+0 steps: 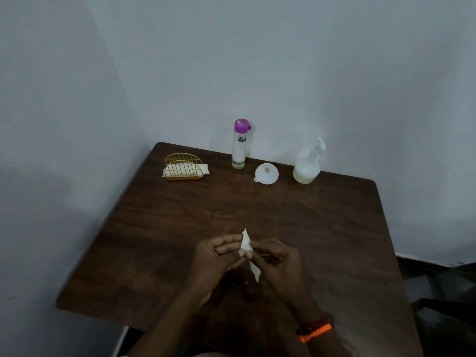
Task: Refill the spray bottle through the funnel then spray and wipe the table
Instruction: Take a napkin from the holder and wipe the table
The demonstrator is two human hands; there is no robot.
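Above the near part of the dark wooden table (322, 228), my left hand (216, 256) and my right hand (278, 261) both pinch a small white tissue (246, 243), which hangs folded between the fingertips. At the back right stands a white spray bottle (307, 163) with its trigger head on and pale liquid in the lower half. A white funnel (266, 173) lies on the table to its left, wide mouth up. Further left stands a tall clear bottle (239, 145) with a purple cap, holding a little liquid at the bottom.
A gold wire napkin holder (183, 167) with white tissues stands at the back left. The table sits in a corner, with walls behind and to the left. My right wrist wears an orange band (315, 331). Small droplets or crumbs dot the table near my hands.
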